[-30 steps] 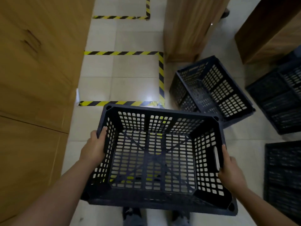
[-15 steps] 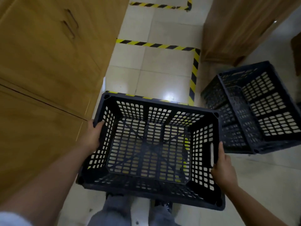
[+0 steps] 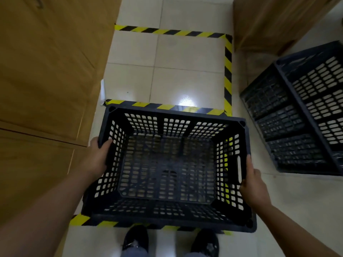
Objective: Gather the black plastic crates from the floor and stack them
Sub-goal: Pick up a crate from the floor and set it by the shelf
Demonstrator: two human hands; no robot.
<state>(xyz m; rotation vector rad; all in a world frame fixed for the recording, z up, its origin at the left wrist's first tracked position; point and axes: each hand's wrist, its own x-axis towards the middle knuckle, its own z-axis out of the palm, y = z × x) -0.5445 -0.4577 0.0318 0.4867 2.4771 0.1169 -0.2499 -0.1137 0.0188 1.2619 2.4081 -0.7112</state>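
At the far left a wooden cabinet [image 3: 46,80] is seen, standing beside a tiled floor [image 3: 185,58] marked with yellow-and-black tape [image 3: 167,32]. Next, the left hand [image 3: 96,158] is closed on the left rim of a black crate [image 3: 167,169]: the thumb is hooked over the inner wall, while the other fingers are hidden behind the wall, so their spread cannot be told. The crate is held upright in the middle of the view, mouth up, near the shoes [image 3: 135,240], and appears to be above the near taped square; whether it touches the floor cannot be told. Its long axis is laid left to right, with the short handle walls at the two hands. The right hand [image 3: 254,188] is pressed to the right wall beside the handle slot, thumb along the rim; the remaining fingers are concealed. Further right, a second crate [image 3: 300,115] is left tipped on its side on the floor, well apart from the held one.

The task is judged to be at an early stage: one crate is in hand, no stack is visible, and at least the tipped crate remains to be gathered.
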